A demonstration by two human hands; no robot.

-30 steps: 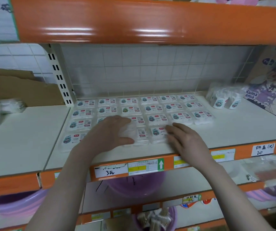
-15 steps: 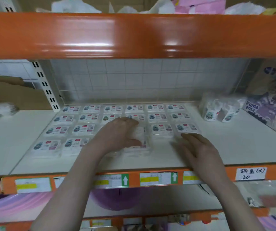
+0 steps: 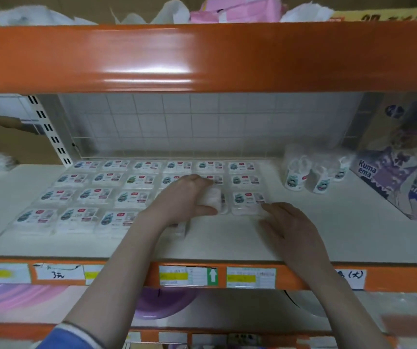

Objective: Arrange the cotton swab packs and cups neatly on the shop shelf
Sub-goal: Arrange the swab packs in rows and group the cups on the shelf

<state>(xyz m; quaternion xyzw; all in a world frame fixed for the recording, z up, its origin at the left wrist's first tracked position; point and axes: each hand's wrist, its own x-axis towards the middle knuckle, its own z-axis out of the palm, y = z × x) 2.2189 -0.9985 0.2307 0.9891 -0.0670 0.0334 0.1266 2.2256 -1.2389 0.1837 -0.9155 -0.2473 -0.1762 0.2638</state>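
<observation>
Both hands are working at the grid of cotton swab packs on the shelf. Left hand is curling round one pack, its long axis running front to back. Right hand is lying flat and relaxed just right of it, fingertips touching the corner pack. Wrapped cups, swabs seemingly inside, are standing well right of that pack.

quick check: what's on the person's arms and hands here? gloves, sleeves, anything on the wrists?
No gloves: left hand and right hand are bare, and so are both forearms. No rings or watch visible. A blue sleeve, pushed up the left arm, ends in a dark-edged cuff. No sleeve shows on the right arm.
</observation>
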